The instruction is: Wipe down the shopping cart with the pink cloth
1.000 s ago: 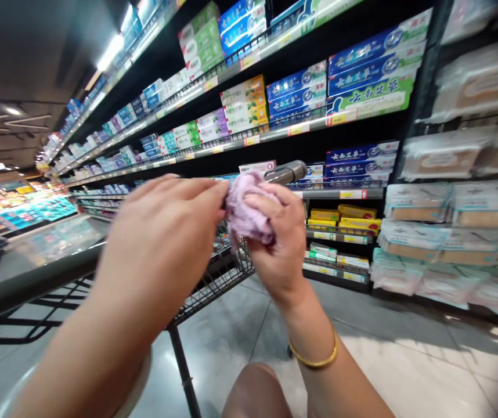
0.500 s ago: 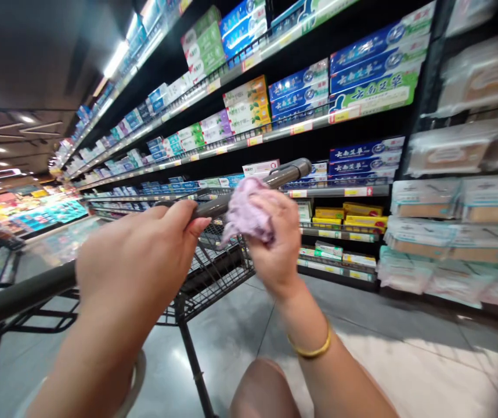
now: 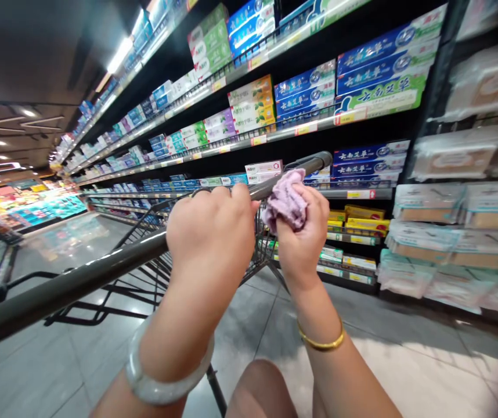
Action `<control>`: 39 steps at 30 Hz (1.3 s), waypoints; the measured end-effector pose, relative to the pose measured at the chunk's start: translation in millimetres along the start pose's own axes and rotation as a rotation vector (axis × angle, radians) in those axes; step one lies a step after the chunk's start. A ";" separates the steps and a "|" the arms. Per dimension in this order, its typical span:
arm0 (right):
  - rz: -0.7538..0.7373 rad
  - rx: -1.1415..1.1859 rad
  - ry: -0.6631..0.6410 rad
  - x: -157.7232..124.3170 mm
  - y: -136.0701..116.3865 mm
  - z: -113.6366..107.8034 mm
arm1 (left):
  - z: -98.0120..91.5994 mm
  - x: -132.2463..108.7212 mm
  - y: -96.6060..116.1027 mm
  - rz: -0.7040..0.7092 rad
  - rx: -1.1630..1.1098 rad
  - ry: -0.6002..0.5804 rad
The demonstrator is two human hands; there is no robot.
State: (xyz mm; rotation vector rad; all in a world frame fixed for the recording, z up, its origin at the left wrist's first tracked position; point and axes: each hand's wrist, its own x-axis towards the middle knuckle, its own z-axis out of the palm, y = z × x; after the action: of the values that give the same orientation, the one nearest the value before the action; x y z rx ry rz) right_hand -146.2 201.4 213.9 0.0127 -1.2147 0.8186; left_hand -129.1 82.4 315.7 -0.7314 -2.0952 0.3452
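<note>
My left hand (image 3: 212, 232) is wrapped around the dark handlebar (image 3: 79, 284) of a shopping cart, with a pale bangle (image 3: 166, 389) on its wrist. Just to its right, my right hand (image 3: 303, 244) grips a crumpled light purple cloth (image 3: 287, 202) and presses it against the bar near its far end. A gold bangle (image 3: 322, 343) circles that wrist. The cart's wire basket (image 3: 140, 249) shows behind the bar, partly hidden by my left hand and forearm.
Shelves of boxed goods (image 3: 305, 96) run along the right side and recede to the left. Clear plastic packs (image 3: 432, 232) hang at the far right. Grey floor tiles (image 3: 266, 325) lie below, and my knee (image 3: 260, 389) shows at the bottom.
My left hand has shifted right along the bar, showing its pale bangle. The right hand and cloth have moved right, towards the bar's far end. The cart's angle in view has changed.
</note>
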 end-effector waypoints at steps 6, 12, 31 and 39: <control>0.005 0.003 -0.058 7.2 10.0 -5.3 | -0.4 8.8 13.3 -0.002 -0.083 0.002; -0.039 0.013 -0.103 27.5 15.5 -14.5 | 0.4 9.2 17.6 -0.019 -0.079 0.011; 0.263 -0.080 -0.895 157.4 3.1 -11.8 | -4.0 5.6 8.8 -0.026 -0.230 0.057; 0.468 0.072 -0.851 158.6 3.6 -14.6 | -8.0 0.3 1.5 -0.021 -0.297 0.048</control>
State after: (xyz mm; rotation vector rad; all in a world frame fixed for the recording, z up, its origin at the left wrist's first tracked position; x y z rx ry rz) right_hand -119.5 297.3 338.3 0.1530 -2.0302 1.3340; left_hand -122.2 83.6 319.9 -0.8798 -2.1305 0.0030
